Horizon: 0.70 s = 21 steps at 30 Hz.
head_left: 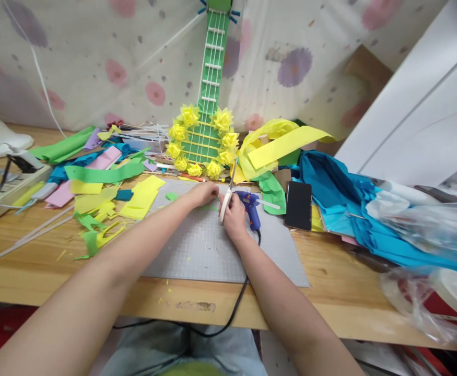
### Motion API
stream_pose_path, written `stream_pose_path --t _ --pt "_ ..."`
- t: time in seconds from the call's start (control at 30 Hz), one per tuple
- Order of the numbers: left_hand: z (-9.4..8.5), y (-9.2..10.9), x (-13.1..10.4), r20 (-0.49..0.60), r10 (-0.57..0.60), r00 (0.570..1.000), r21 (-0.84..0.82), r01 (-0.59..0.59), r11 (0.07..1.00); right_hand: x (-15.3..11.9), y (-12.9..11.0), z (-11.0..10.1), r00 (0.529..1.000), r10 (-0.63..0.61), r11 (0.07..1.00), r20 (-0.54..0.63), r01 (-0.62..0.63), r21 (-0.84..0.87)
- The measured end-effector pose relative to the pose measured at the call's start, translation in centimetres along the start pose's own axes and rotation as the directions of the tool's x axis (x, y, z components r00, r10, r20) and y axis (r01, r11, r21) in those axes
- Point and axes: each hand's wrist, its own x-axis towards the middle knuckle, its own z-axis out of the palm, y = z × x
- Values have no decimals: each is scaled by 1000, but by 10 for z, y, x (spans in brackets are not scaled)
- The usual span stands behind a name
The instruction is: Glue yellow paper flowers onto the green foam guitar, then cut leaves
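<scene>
The right hand (235,213) is closed on the white-handled scissors (225,205), positioned over the grey mat (208,256) on the bench (330,292), blades directed away from the body. The left hand (206,194) is located just beside the scissors, fingers drawn together; whether its grip contains anything cannot be determined. The blue glue gun (252,210) lies beside the right hand

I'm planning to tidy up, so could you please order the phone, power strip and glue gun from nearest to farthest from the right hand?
From the right hand:
1. Glue gun, just right.
2. Phone, farther right.
3. Power strip, far left.
</scene>
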Motion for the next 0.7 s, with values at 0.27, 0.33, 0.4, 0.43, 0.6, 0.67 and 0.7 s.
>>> stream_pose_path --t 0.27,0.33,0.4,0.43,0.6,0.67,0.7 --pt "-31 -25 -32 -137 -181 974 -257 142 956 0 1 3 998 -52 998 -22 50 -45" --pt "-36 -28 -47 -123 -170 978 -239 137 961 0 0 3 999 -39 994 -29 35 -104" --pt "-34 -27 -64 -93 -179 979 -199 158 967 1 0 4 1000 -15 982 -22 11 -189" --pt "-31 -25 -72 -83 -196 977 -179 179 967 1 0 4 1000 0 971 -10 -2 -238" --pt "-2 -2 -100 -205 -181 962 -6 184 983 2 -3 3 996 59 889 61 -25 -456" --pt "11 9 -104 -272 -245 930 20 260 965 2 -6 2 996 46 852 81 3 -523" --pt "16 13 -104 -298 -261 918 31 283 959 2 -8 3 994 36 832 99 25 -555"
